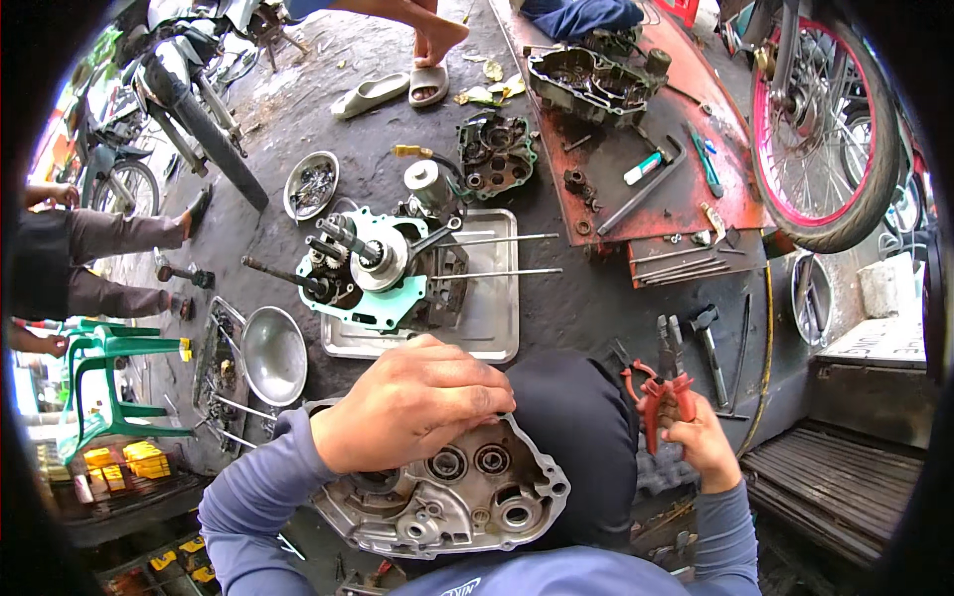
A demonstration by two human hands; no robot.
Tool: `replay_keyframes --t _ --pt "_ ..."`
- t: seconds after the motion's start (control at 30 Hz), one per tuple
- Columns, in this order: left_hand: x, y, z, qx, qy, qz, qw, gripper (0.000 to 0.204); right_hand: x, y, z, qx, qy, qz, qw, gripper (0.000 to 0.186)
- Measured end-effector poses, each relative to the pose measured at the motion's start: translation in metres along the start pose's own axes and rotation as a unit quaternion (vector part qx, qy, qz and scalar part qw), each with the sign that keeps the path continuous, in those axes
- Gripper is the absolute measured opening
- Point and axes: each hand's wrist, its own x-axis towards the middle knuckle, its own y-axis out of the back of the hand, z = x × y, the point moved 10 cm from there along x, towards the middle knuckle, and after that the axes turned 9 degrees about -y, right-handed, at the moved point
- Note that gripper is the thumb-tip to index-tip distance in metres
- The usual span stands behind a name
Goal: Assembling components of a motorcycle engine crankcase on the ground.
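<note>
A bare metal crankcase half (452, 521) with round bearings rests across my lap. My left hand (422, 402) is closed at its far edge, with bent fingers; the thumb is hidden. At the right, beside my dark-trousered knee, my right hand (701, 437) grips red-handled pliers (671, 382), their jaws pointing away from me. Ahead of my left hand, a partly built engine (373, 258) with gears, shafts and a pale green gasket sits on a metal tray (497, 338). Two long studs stick out from it toward the right.
A hammer (711, 353) lies on the floor beyond the pliers. Another engine case (586, 84) and several tools lie on a red bench (636, 214). A steel bowl (273, 356) sits at left, near a green plastic chair (114, 382). Other people stand left and far ahead.
</note>
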Motion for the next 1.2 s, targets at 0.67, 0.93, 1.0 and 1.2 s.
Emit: replay_keyframes --t 0.67,0.93,1.0,1.2 --pt "-0.013 0.002 -0.009 0.120 0.181 -0.073 0.973 0.046 -0.091 -0.185 -0.010 0.144 -0.299 -0.538 0.775 0.077" --pt "-0.018 0.003 -0.001 0.145 0.152 -0.058 0.976 0.038 -0.095 -0.189 -0.009 0.168 -0.281 -0.515 0.792 0.071" --pt "-0.018 0.003 0.001 0.148 0.153 -0.057 0.975 0.037 -0.095 -0.188 -0.008 0.142 -0.280 -0.512 0.800 0.068" --pt "-0.021 0.002 0.002 0.152 0.159 -0.068 0.973 0.043 -0.097 -0.184 0.003 0.128 -0.294 -0.473 0.820 0.064"
